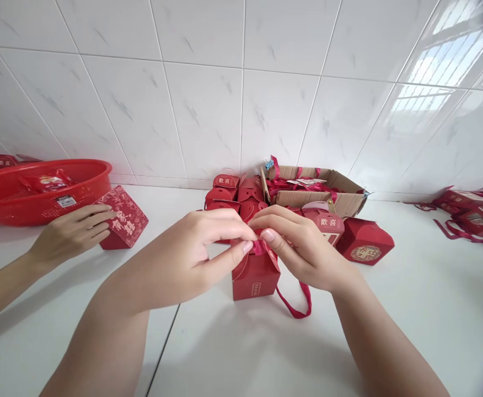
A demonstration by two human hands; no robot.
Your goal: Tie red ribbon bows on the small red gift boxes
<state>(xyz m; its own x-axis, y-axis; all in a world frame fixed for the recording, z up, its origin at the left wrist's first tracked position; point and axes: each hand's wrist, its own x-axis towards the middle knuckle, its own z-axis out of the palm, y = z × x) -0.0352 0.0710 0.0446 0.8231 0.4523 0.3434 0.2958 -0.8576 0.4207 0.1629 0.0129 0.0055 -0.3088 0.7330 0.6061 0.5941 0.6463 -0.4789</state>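
A small red gift box [256,280] stands upright on the white table, directly below my two hands. At its top, a dark red ribbon [303,303] comes out and one length loops down on the box's right side. My left hand [210,253] pinches the ribbon between thumb and index finger over the lid. From the other side my right hand [297,245] also closes thumb and fingers on the ribbon, its fingertips almost meeting the left ones. The fingers hide part of the ribbon and the lid's top.
Behind stand several red boxes [365,241] and a cardboard tray [307,199] of ribbons. Another person's hand [76,231] holds a patterned red box [128,220] at left, beside a red plastic basket [96,172]. More ribboned boxes [479,220] lie far right. A tiled wall [208,121] bounds the table.
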